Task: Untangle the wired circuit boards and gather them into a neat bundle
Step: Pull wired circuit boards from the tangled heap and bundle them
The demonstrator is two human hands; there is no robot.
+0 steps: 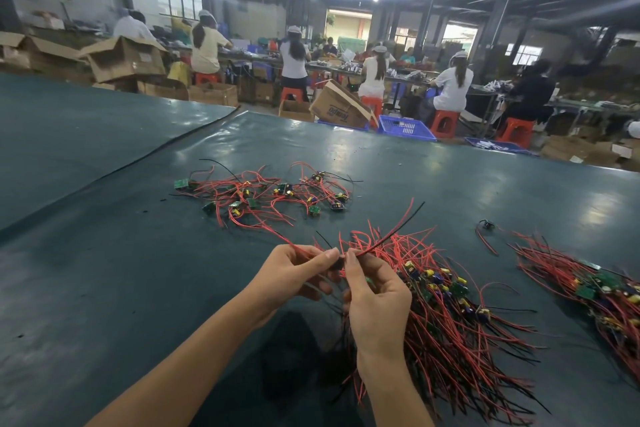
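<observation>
Lower centre, red wires [377, 244] are pinched by left hand [294, 274] and right hand [375, 302], seemingly for untangling. The gathered bundle [450, 315] is laid alongside, rightward.

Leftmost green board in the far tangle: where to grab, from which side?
Probably pinch the green board itself by its edges, coming from the left: it sticks out of the tangled pile on that side over bare table, while its wires run right into the pile.

Loose tangle [263, 196] of green boards on red-black wires sprawls farther out; combed bundle [446, 305] lies near right (second bundle [595, 291] beyond it); lifted wire pair [391, 236] arcs upward.
</observation>
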